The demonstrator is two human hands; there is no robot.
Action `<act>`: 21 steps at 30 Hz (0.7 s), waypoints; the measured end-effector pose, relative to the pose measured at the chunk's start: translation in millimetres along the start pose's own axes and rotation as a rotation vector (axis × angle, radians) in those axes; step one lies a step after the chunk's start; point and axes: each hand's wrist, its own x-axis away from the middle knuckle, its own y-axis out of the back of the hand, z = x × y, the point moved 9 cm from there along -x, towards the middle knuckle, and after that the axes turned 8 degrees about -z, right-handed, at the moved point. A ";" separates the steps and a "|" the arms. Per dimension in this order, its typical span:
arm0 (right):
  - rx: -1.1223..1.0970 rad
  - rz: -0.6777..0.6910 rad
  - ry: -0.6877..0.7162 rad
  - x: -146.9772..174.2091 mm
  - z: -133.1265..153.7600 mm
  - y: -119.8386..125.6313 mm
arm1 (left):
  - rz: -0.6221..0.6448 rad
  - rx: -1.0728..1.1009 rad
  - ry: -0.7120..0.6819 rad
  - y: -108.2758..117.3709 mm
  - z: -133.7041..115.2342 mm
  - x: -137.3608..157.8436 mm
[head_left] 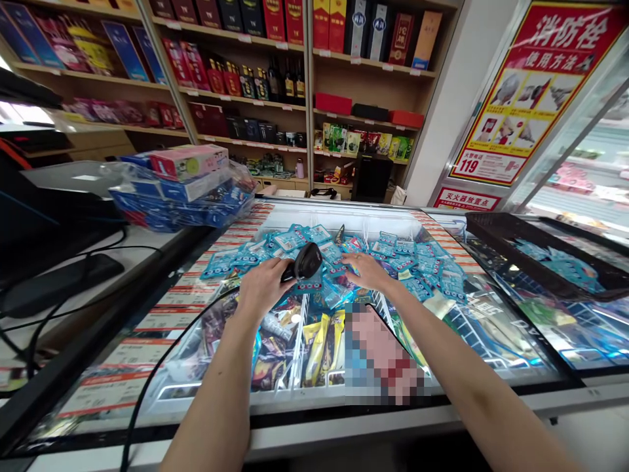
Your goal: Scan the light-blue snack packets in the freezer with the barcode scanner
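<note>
My left hand (263,285) is wrapped round the handle of a black barcode scanner (308,261), its head pointing right over a spread of small blue packets (255,252). A cable runs from the scanner down to the left. Across from it, my right hand (367,270) reaches onto the packets with its fingers stretched out and touching some of them; no packet clearly shows in its grasp. More blue packets (432,265) lie to its right on the glass top of a chest freezer (147,341). A blurred-out phone-like object (378,341) lies nearer me.
Wrapped ice creams (324,347) show in wire baskets under the glass. A dark basket (528,278) with blue packets stands at right. Plastic-wrapped boxes (189,190) are stacked on the left counter, near loose cables. Stocked shelves (236,95) line the back.
</note>
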 end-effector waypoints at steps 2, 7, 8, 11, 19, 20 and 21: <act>-0.023 -0.044 -0.077 4.3 -11.3 2.3 | -0.005 0.007 -0.021 0.8 -4.0 -0.4; 0.093 -0.238 -0.306 2.4 -28.3 5.2 | -0.002 0.032 -0.047 1.3 -9.6 0.6; 0.132 -0.253 -0.333 1.1 -29.4 4.3 | -0.002 0.036 -0.047 1.4 -9.9 0.9; 0.155 -0.215 -0.387 -2.7 -34.9 -1.5 | -0.002 0.042 -0.055 0.7 -11.0 1.0; -0.234 -0.281 -0.543 10.9 -60.4 4.0 | -0.005 0.063 -0.131 -1.1 -22.0 -1.0; -0.278 -0.320 -0.548 14.6 -62.3 7.8 | -0.006 0.066 -0.131 -1.6 -23.3 -1.2; -0.311 -0.368 -0.547 18.8 -64.2 13.3 | -0.005 0.068 -0.127 -2.5 -24.5 -1.5</act>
